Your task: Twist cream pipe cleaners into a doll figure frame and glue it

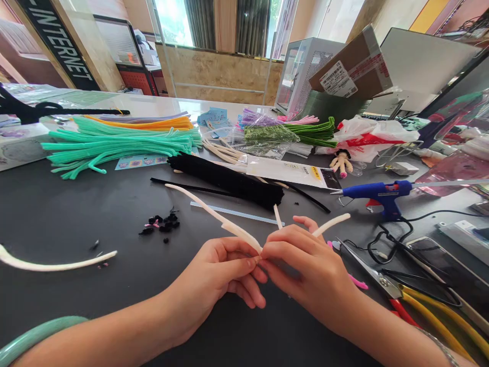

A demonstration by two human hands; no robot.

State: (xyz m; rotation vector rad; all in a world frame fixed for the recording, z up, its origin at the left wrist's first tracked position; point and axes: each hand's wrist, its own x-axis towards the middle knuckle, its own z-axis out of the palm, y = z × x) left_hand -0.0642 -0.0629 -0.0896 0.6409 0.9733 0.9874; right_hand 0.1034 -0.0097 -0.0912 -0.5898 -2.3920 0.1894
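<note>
Both my hands meet low in the middle of the dark table (76, 214). My left hand (217, 275) pinches white pipe cleaners (214, 214) at the point where they cross; one long end runs up and to the left. My right hand (305, 265) is closed on the same white pipe cleaners, and two short ends stick out above and to the right of its fingers. A jade-green bangle (34, 334) sits on my left wrist.
A black pipe-cleaner bundle (229, 178) lies just beyond my hands, with green ones (114, 145) at the left and more colours behind. A blue glue gun (378, 193), scissors (378, 278) and yellow-handled pliers (435, 316) lie at the right. A loose white pipe cleaner (57, 262) and black scraps (162, 224) lie at the left.
</note>
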